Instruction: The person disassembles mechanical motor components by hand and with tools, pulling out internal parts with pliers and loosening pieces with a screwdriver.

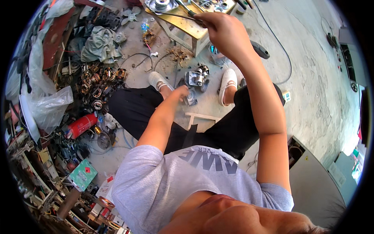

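Note:
My right hand (221,29) is closed on a long dark tool (193,16) at the front edge of a yellowish wooden bench (191,27), beside tools and a round metal part (162,5) on its top. My left hand (180,93) reaches down between my feet to a blurred grey metal piece (191,98); its fingers are smeared, so their grip is unclear. Just beyond it, a metal motor assembly (193,78) lies on the floor.
Piles of scrap coils (97,85), crumpled cloth (99,43), plastic sheeting (43,109) and a red cylinder (82,125) lie along the left. A cable (286,54) runs over the floor at right. A grey metal cabinet (311,175) is at lower right.

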A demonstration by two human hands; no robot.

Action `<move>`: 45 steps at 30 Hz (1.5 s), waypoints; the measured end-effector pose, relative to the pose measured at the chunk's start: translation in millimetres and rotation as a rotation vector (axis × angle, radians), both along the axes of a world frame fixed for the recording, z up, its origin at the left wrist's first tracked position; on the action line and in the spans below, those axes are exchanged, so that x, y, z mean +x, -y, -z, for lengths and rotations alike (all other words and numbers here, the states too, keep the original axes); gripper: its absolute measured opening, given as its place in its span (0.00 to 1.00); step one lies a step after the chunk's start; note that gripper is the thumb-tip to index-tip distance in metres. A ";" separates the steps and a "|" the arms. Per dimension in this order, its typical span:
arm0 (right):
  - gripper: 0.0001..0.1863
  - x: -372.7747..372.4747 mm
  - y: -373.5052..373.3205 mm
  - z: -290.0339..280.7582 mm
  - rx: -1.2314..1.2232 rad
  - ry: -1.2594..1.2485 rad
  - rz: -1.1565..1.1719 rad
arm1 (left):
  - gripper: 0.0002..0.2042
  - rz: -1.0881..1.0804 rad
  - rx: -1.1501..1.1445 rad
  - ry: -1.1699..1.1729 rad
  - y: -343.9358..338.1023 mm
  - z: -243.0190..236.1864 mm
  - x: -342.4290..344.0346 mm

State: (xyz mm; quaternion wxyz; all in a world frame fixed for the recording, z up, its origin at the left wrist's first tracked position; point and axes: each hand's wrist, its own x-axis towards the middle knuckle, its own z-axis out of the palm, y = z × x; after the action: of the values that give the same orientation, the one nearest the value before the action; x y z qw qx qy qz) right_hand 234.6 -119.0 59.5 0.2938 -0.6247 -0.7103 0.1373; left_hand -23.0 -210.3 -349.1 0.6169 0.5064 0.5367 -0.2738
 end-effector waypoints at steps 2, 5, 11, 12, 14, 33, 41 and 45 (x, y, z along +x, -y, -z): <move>0.14 5.3 -2.8 -2.3 0.044 -0.020 0.040 | 0.25 0.166 -0.016 -0.081 -6.1 -34.4 22.0; 0.13 11.4 -10.5 -4.6 0.074 -0.101 0.063 | 0.24 0.228 -0.033 0.036 -36.0 -94.1 40.8; 0.14 23.3 -15.8 -16.6 0.098 -0.199 0.177 | 0.21 -0.411 1.250 0.237 -129.4 -313.9 48.7; 0.14 23.7 -16.9 -16.8 0.123 -0.202 0.189 | 0.23 -0.626 1.349 0.181 -141.7 -334.6 43.8; 0.15 24.1 -18.9 -21.6 0.108 -0.252 0.201 | 0.39 -0.627 1.664 0.257 -170.4 -345.4 29.6; 0.21 2.8 -44.4 5.8 -0.085 -0.300 0.104 | 0.42 -0.739 1.301 0.825 -244.2 -309.6 20.0; 0.19 -53.1 -92.4 68.5 0.137 -0.012 -0.102 | 0.28 -1.193 0.467 1.231 -215.3 -356.7 -26.8; 0.12 -71.4 -109.6 94.3 0.251 0.132 -0.137 | 0.34 -1.259 0.277 1.472 -209.7 -349.0 -43.2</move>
State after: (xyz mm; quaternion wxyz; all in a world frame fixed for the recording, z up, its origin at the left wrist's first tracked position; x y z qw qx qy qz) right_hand 163.2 -9.4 -34.7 0.3121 -0.5410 -0.7805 0.0257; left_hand -66.2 -0.6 -0.1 0.7662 0.2395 0.2171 0.5554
